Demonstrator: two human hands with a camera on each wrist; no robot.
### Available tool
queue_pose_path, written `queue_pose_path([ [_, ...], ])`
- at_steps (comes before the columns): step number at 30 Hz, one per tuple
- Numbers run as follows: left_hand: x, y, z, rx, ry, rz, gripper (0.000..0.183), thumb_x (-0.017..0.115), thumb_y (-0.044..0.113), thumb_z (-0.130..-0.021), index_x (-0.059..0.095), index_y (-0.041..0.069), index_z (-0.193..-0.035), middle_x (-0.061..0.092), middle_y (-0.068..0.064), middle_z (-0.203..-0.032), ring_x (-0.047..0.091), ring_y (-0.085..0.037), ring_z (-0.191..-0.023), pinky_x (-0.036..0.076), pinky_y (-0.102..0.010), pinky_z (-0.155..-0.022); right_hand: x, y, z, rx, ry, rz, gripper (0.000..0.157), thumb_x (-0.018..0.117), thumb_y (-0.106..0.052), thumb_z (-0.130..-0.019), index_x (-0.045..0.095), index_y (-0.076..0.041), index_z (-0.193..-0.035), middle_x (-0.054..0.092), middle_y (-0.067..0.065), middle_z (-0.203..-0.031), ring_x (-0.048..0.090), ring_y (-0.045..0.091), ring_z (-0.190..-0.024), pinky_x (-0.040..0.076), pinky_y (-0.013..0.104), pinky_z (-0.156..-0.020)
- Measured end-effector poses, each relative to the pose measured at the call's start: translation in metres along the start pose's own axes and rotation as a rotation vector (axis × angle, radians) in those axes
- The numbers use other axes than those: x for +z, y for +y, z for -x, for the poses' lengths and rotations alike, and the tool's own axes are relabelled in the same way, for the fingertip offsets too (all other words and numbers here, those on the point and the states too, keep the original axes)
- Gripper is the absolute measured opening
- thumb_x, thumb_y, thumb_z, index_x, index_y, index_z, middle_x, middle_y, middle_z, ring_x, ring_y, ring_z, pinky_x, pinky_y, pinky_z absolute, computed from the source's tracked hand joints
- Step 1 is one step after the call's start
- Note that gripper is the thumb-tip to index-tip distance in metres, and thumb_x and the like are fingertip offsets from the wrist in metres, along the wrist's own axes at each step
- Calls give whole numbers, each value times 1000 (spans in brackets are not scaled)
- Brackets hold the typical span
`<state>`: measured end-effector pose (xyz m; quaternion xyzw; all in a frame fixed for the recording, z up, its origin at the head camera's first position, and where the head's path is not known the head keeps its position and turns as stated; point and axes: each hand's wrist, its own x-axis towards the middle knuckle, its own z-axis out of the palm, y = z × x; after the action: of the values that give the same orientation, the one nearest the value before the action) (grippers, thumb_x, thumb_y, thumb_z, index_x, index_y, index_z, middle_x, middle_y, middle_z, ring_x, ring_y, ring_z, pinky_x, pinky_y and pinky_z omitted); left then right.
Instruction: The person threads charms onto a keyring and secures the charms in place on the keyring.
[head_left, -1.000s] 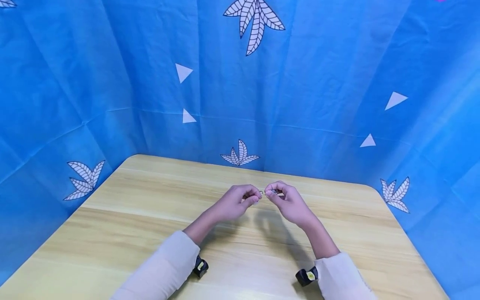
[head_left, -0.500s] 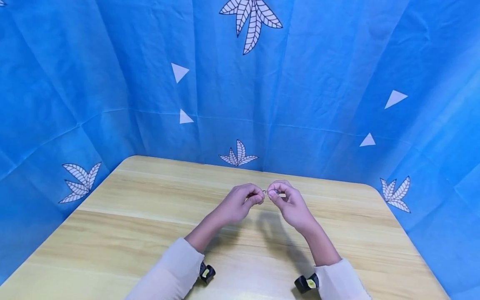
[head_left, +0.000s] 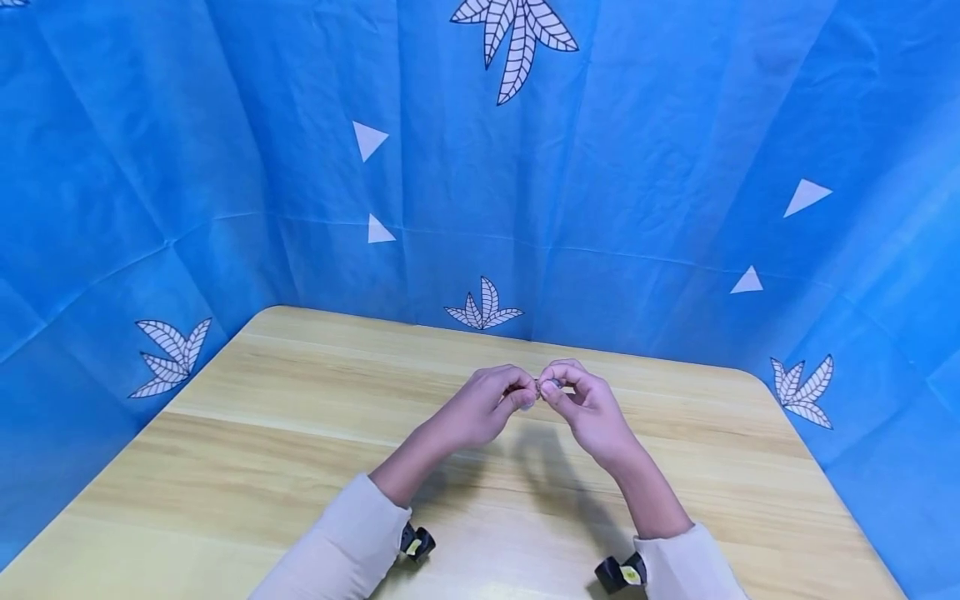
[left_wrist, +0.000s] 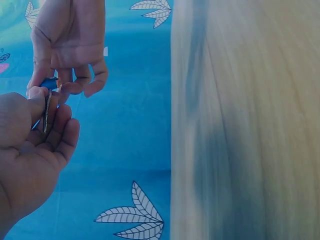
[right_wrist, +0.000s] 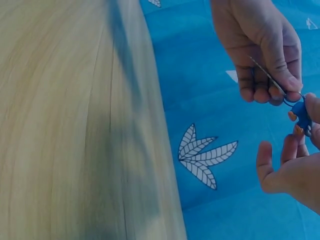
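Both hands meet in the air over the far middle of the table. My left hand pinches a thin metal key, seen edge-on, between thumb and fingers. A small wire ring shows at the key's end, right at the thumb tip. My right hand pinches a small blue keychain charm with orange parts and metal links. In the left wrist view the charm sits just above the left thumb, with the fingertips of both hands close together. Fingers hide part of the charm and ring.
The light wooden table has rounded far corners. Behind it and at both sides hangs a blue curtain with white leaf and triangle prints. Black wrist cameras sit at both cuffs.
My left hand has moved a little to the right, closing the small gap to the right hand. The ring that showed between the fingertips is now mostly covered. The right hand stays almost in place.
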<state>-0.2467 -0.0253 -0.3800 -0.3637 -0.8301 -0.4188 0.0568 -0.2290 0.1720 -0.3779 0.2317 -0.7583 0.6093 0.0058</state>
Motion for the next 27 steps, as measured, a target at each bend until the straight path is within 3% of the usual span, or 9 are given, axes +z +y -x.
queue_pose_path([
  [7, -1, 5, 1, -10, -1, -17, 12, 52, 26, -96, 59, 16, -92, 55, 4, -79, 48, -10, -73, 44, -25, -67, -1, -3, 1, -19, 7, -29, 19, 57, -22, -96, 61, -4, -102, 54, 12, -106, 52, 26, -101, 47, 37, -87],
  [21, -2, 8, 0, -21, -6, -14, 13, 53, 26, -96, 62, 15, -95, 54, 7, -79, 49, -9, -72, 45, -23, -66, -6, -2, 2, -19, 10, -9, 19, 57, -21, -96, 62, -3, -101, 54, 12, -106, 51, 25, -102, 46, 41, -89],
  [27, -3, 8, 0, -22, -6, -21, 13, 53, 27, -97, 62, 17, -95, 55, 8, -79, 50, -9, -73, 45, -24, -68, -7, -2, 1, 6, 21, -8, 21, 58, -22, -95, 62, -3, -102, 53, 12, -108, 50, 26, -103, 47, 37, -87],
])
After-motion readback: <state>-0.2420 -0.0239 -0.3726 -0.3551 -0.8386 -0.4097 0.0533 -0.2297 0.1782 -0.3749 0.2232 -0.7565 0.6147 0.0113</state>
